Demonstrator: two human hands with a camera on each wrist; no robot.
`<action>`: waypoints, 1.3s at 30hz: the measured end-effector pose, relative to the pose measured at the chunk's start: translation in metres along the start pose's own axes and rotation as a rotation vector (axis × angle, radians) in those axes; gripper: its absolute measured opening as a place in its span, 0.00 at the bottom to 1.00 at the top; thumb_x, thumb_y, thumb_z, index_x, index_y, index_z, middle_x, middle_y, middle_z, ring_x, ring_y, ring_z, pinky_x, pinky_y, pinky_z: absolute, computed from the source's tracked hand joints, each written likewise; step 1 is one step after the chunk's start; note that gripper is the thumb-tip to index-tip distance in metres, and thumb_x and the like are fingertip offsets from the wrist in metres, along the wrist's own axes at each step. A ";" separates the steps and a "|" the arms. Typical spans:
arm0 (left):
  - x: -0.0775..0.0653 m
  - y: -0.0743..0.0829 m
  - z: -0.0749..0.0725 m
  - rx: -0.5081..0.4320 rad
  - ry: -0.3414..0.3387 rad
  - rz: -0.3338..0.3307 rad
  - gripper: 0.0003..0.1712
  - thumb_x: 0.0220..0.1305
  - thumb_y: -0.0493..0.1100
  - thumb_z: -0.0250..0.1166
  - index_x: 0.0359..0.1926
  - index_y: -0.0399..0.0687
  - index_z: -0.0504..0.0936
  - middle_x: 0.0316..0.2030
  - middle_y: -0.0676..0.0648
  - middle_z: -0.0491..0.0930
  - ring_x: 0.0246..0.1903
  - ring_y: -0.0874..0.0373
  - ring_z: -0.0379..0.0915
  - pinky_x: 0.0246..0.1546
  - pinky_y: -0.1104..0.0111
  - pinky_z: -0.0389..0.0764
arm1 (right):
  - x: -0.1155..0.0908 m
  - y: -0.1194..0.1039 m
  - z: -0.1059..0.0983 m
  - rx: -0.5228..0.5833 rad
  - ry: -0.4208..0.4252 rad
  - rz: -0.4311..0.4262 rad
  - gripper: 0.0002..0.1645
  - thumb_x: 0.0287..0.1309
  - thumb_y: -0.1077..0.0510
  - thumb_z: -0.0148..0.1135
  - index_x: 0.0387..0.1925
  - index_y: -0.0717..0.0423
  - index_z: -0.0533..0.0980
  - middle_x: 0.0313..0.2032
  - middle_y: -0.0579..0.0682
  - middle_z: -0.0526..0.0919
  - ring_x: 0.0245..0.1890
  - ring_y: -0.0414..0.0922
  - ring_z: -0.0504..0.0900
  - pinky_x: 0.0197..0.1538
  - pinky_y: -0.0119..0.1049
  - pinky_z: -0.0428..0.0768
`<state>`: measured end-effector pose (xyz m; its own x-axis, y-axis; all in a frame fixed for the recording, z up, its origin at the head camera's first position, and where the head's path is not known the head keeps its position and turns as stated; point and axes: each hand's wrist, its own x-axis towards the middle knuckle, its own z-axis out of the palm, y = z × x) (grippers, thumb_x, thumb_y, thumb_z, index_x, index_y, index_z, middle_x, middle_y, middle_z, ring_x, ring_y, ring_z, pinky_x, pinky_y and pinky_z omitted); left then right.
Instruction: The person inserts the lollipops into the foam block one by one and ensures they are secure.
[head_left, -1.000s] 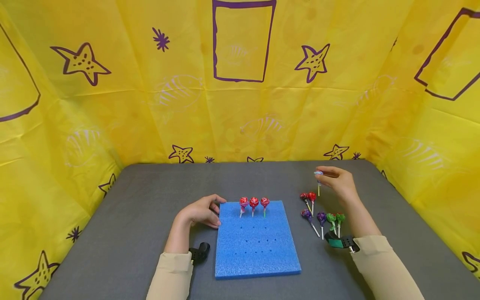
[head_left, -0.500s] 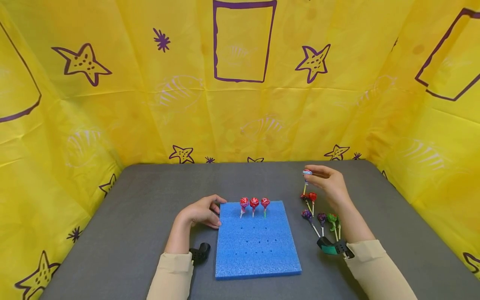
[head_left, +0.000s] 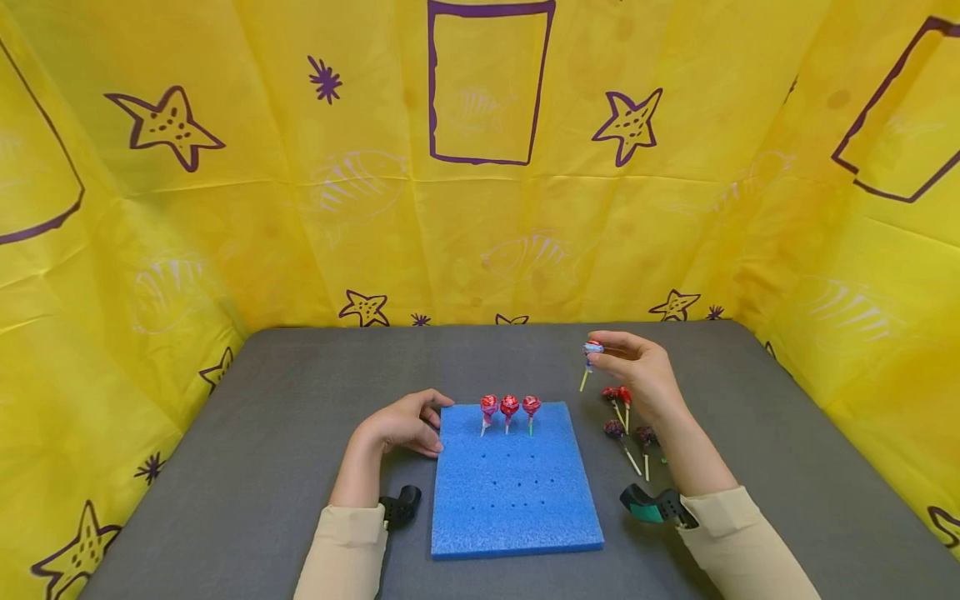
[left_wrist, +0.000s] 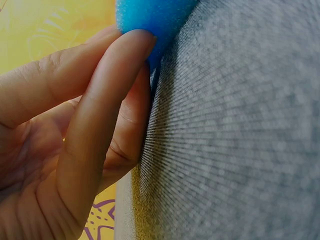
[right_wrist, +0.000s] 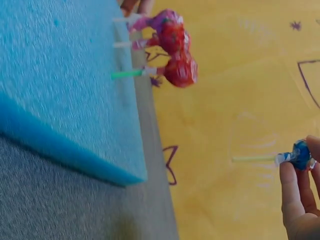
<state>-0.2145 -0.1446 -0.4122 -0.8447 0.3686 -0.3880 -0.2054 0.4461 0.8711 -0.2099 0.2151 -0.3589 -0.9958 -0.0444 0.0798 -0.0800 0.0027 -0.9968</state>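
A blue foam board (head_left: 510, 525) with small holes lies on the table; three red-wrapped lollipops (head_left: 509, 406) stand upright along its far edge. My left hand (head_left: 405, 423) rests at the board's left side, its thumb (left_wrist: 107, 110) and fingertips touching the foam near the far corner. Above the table, right of those lollipops, my right hand (head_left: 637, 371) pinches a blue-and-white wrapped lollipop (right_wrist: 300, 156) by its head. Its pale yellow stick (right_wrist: 252, 159) points down and slightly left, apart from the board.
Right of the board lie two red lollipops (head_left: 625, 395) and two purple ones (head_left: 613, 429); the right forearm mostly hides the green ones. Dark bands (head_left: 652, 505) with cameras sit on both wrists. A yellow patterned curtain (head_left: 480, 208) encloses the grey table (head_left: 360, 358).
My right hand has moved left with the blue-and-white lollipop, whose stick now tilts. Its forearm has come over the green lollipops. My left hand and the board have stayed put.
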 end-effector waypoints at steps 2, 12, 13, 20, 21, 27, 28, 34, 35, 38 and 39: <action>0.000 0.001 0.000 0.000 0.000 0.002 0.38 0.51 0.24 0.69 0.64 0.43 0.70 0.40 0.41 0.69 0.27 0.55 0.78 0.32 0.64 0.89 | -0.002 -0.001 0.003 0.001 -0.008 -0.008 0.16 0.58 0.62 0.68 0.50 0.53 0.82 0.38 0.35 0.86 0.41 0.34 0.84 0.47 0.25 0.85; 0.000 0.002 0.001 0.006 0.004 0.005 0.39 0.51 0.25 0.70 0.64 0.43 0.70 0.40 0.40 0.69 0.27 0.54 0.78 0.32 0.64 0.89 | -0.006 0.001 0.020 0.006 -0.062 -0.026 0.16 0.57 0.63 0.68 0.48 0.53 0.82 0.38 0.35 0.86 0.41 0.35 0.84 0.49 0.25 0.84; 0.000 0.002 0.001 0.006 0.004 0.005 0.39 0.51 0.25 0.70 0.64 0.43 0.70 0.40 0.40 0.69 0.27 0.54 0.78 0.32 0.64 0.89 | -0.006 0.001 0.022 -0.001 -0.065 -0.028 0.16 0.58 0.63 0.68 0.49 0.54 0.82 0.38 0.35 0.86 0.41 0.35 0.84 0.48 0.25 0.84; 0.000 0.001 0.000 0.009 0.000 0.010 0.38 0.51 0.25 0.70 0.64 0.42 0.70 0.40 0.41 0.69 0.27 0.54 0.78 0.32 0.64 0.89 | -0.007 0.005 0.032 -0.031 -0.087 -0.054 0.21 0.57 0.64 0.68 0.53 0.65 0.79 0.38 0.34 0.86 0.40 0.34 0.84 0.49 0.25 0.84; 0.000 0.001 0.000 0.009 0.000 0.011 0.39 0.51 0.25 0.70 0.64 0.42 0.70 0.40 0.41 0.69 0.27 0.54 0.78 0.32 0.64 0.89 | -0.007 0.006 0.033 -0.031 -0.089 -0.056 0.22 0.57 0.64 0.68 0.53 0.66 0.78 0.38 0.34 0.86 0.40 0.34 0.84 0.49 0.25 0.84; 0.000 0.000 0.001 0.009 0.001 0.015 0.39 0.50 0.25 0.70 0.65 0.41 0.70 0.39 0.41 0.69 0.27 0.55 0.78 0.32 0.64 0.89 | -0.010 0.008 0.043 0.020 -0.119 -0.062 0.20 0.55 0.65 0.70 0.51 0.62 0.80 0.37 0.35 0.86 0.40 0.35 0.84 0.48 0.25 0.84; 0.000 0.000 0.001 0.009 0.002 0.015 0.39 0.50 0.25 0.70 0.65 0.41 0.70 0.39 0.41 0.69 0.27 0.55 0.78 0.32 0.63 0.89 | -0.011 0.008 0.045 0.028 -0.125 -0.063 0.18 0.55 0.65 0.70 0.49 0.60 0.81 0.37 0.35 0.86 0.40 0.35 0.84 0.48 0.26 0.85; 0.000 0.000 0.001 0.015 0.006 0.014 0.39 0.50 0.25 0.70 0.65 0.42 0.70 0.40 0.40 0.69 0.27 0.54 0.78 0.32 0.63 0.89 | -0.013 0.012 0.054 0.039 -0.167 -0.066 0.16 0.56 0.66 0.68 0.46 0.50 0.83 0.37 0.36 0.86 0.41 0.36 0.84 0.49 0.27 0.84; 0.000 0.000 0.001 0.016 0.006 0.014 0.39 0.50 0.25 0.70 0.65 0.43 0.70 0.40 0.41 0.69 0.27 0.54 0.78 0.32 0.63 0.89 | -0.013 0.013 0.055 0.045 -0.176 -0.066 0.16 0.56 0.66 0.68 0.45 0.49 0.84 0.38 0.36 0.86 0.41 0.36 0.84 0.49 0.27 0.84; 0.000 0.000 0.001 0.016 0.006 0.014 0.39 0.50 0.25 0.70 0.65 0.43 0.70 0.40 0.41 0.69 0.27 0.54 0.78 0.32 0.63 0.89 | -0.013 0.016 0.060 0.051 -0.193 -0.063 0.16 0.56 0.66 0.68 0.47 0.53 0.83 0.38 0.37 0.86 0.41 0.37 0.83 0.48 0.30 0.85; 0.000 0.000 0.001 0.016 0.004 0.013 0.39 0.51 0.26 0.70 0.65 0.43 0.70 0.40 0.41 0.69 0.27 0.54 0.78 0.32 0.63 0.89 | -0.013 0.017 0.061 0.053 -0.196 -0.060 0.17 0.56 0.66 0.68 0.48 0.57 0.82 0.38 0.37 0.86 0.40 0.37 0.83 0.47 0.31 0.86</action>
<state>-0.2142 -0.1436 -0.4126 -0.8494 0.3708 -0.3755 -0.1866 0.4545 0.8710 -0.1952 0.1549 -0.3776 -0.9614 -0.2363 0.1413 -0.1311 -0.0584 -0.9897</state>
